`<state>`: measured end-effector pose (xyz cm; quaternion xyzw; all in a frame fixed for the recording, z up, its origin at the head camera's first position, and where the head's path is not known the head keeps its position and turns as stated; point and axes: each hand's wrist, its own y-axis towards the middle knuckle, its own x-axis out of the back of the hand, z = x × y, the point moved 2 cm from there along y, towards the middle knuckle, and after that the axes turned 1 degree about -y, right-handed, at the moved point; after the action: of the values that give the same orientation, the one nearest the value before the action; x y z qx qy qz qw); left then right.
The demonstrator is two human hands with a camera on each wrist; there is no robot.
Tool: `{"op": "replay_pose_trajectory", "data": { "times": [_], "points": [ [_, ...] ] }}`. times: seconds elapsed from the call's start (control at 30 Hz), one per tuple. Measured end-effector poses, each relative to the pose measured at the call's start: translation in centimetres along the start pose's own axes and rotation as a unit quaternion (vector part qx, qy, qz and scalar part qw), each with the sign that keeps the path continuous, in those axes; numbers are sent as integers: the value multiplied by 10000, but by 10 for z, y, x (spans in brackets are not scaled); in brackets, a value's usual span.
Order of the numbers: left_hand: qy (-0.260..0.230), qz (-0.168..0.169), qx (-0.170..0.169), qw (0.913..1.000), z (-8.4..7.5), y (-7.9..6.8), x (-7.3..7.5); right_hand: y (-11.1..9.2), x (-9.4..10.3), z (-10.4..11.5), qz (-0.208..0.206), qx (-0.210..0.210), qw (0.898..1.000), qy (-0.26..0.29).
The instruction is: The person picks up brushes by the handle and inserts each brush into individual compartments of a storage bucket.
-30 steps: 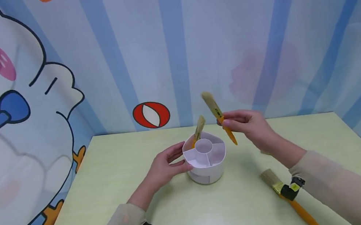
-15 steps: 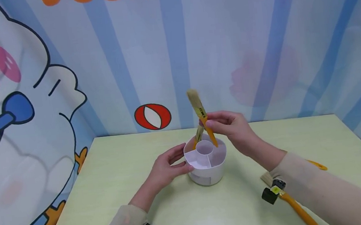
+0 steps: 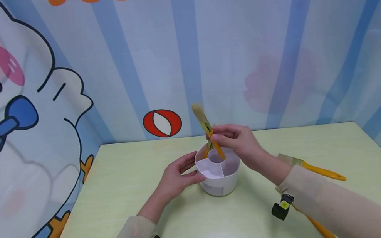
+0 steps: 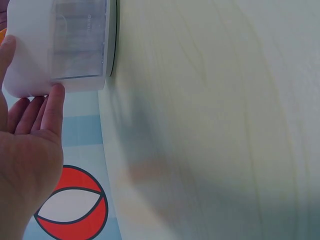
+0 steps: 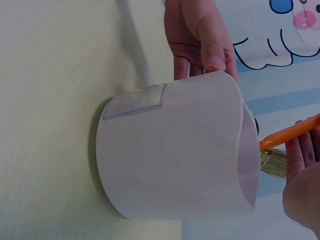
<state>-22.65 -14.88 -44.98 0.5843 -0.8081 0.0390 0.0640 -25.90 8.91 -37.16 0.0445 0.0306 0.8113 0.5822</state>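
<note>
A white round organizer (image 3: 218, 187) with divided compartments stands on the table. My left hand (image 3: 173, 179) holds its left side, thumb at the front and fingers on the wall, as the left wrist view shows on the organizer wall (image 4: 30, 55). Above it, my right hand (image 3: 240, 144) pinches a paintbrush (image 3: 198, 112), bristles up. The tip of its orange handle overlaps the central round compartment in the head view. A second paintbrush (image 3: 209, 146) leans in the back left compartment, mostly hidden behind the held one; its bristles (image 5: 274, 162) show in the right wrist view.
Two more paintbrushes lie at the right: one orange-handled brush (image 3: 323, 171) behind the right sleeve, another brush (image 3: 318, 226) partly under that forearm. A printed cartoon backdrop (image 3: 222, 53) rises behind the pale table (image 3: 128, 160). Each wrist carries a small black camera.
My right hand has moved left and then down with the paintbrush, from beside the organizer to over its middle. The left hand has stayed on the organizer. The brush lying farther back has come into view.
</note>
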Motion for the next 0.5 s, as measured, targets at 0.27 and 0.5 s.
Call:
{"op": "replay_pose_trajectory", "data": {
  "times": [0.27, 0.5],
  "points": [
    [13, 6, -27, 10000, -1, -1, -1, -2, -1, -6, -157, -93, 9989, -421],
    [14, -11, -25, 10000, -1, -1, -1, -6, 0, -9, -157, 43, 9957, -909]
  ]
}}
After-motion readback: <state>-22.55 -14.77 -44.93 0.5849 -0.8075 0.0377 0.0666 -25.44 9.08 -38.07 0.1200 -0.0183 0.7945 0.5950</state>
